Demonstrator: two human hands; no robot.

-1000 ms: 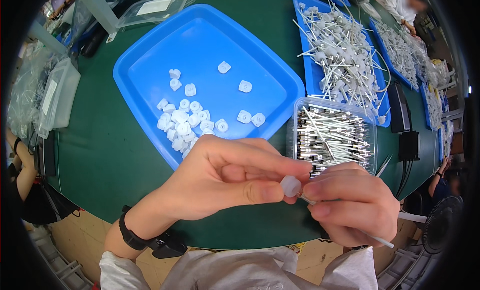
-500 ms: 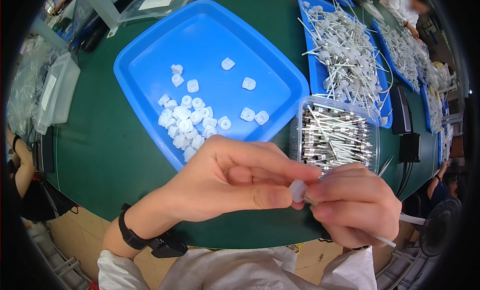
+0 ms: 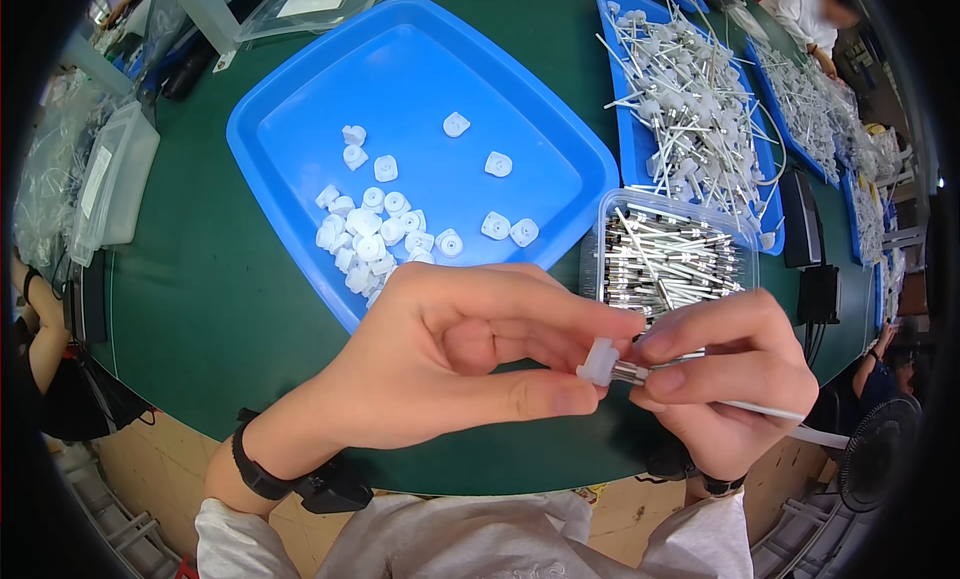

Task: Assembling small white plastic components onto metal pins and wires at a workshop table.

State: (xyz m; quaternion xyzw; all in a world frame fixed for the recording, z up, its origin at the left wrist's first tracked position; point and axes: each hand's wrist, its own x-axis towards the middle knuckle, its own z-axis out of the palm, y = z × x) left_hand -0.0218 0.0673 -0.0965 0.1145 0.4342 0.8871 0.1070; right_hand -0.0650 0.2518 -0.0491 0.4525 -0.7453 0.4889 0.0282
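Between the thumb and fingers of my left hand [image 3: 430, 349] is a white plastic cap [image 3: 598, 361]. My right hand [image 3: 745, 364] pinches a thin white rod [image 3: 765, 411] close to its metal end. That metal end meets the back of the cap; how far it reaches inside is hidden. The rod's tail sticks out below my right fingers, to the right. Both hands are over the table's near edge. Beyond my left hand, a pile of similar white caps [image 3: 370, 249] lies in a blue tray [image 3: 250, 109].
A clear plastic box [image 3: 752, 294] full of metal-ended rods stands just beyond my right hand. Behind it, another blue tray [image 3: 625, 144] is heaped with capped rods. At the left stands a translucent container [image 3: 125, 179]. Another person [image 3: 800, 14] sits at the far right.
My right hand has turned and its fingers have shifted along the rod, baring more of the metal end. The cap has tilted to show its side. My left hand has barely moved.
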